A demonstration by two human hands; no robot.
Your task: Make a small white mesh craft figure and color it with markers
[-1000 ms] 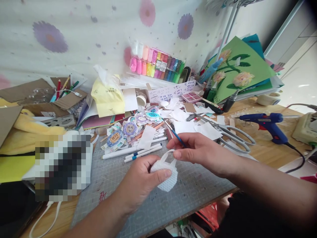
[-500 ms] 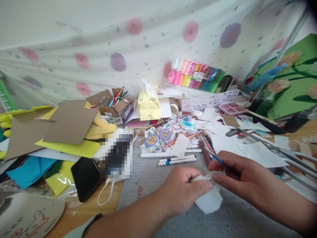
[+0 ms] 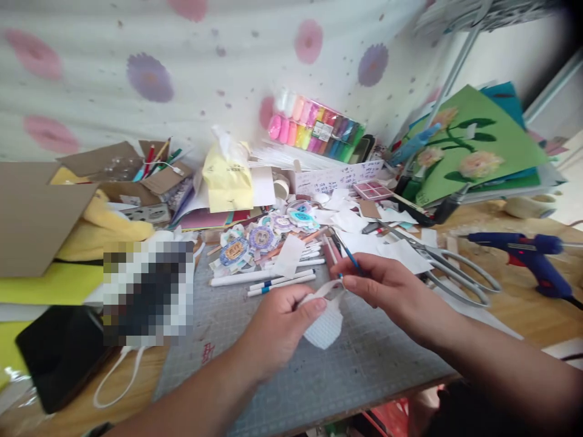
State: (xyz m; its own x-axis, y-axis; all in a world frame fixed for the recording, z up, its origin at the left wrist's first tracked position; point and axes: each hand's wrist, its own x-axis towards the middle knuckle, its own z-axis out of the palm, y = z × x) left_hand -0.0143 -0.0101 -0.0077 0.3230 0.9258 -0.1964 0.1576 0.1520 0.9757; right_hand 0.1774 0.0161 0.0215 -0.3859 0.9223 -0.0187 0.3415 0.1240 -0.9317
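Observation:
My left hand [image 3: 285,315] pinches a small white piece with a fine woven-looking texture [image 3: 325,326] between thumb and fingers, above the grey cutting mat [image 3: 218,376]. From its top a narrow white strip [image 3: 328,286] loops toward my right hand [image 3: 380,285]. My right fingers are closed around a slim blue stick-like tool [image 3: 350,252], its kind unclear, slanting up and left. Those fingertips also meet the strip's end; the grip there is partly hidden. Just beyond lie several white pens [image 3: 282,282] and a white paper scrap [image 3: 288,256].
Large scissors [image 3: 449,267] lie right of my right hand, with a blue glue gun [image 3: 523,249] farther right. Patterned paper cutouts [image 3: 262,240] are heaped behind the pens. A black phone-like object [image 3: 59,352] and brown card [image 3: 36,212] occupy the left.
The view has swung right, bringing the glue gun into sight. My right hand has drawn slightly away from my left, and the strip between them now shows as an open loop.

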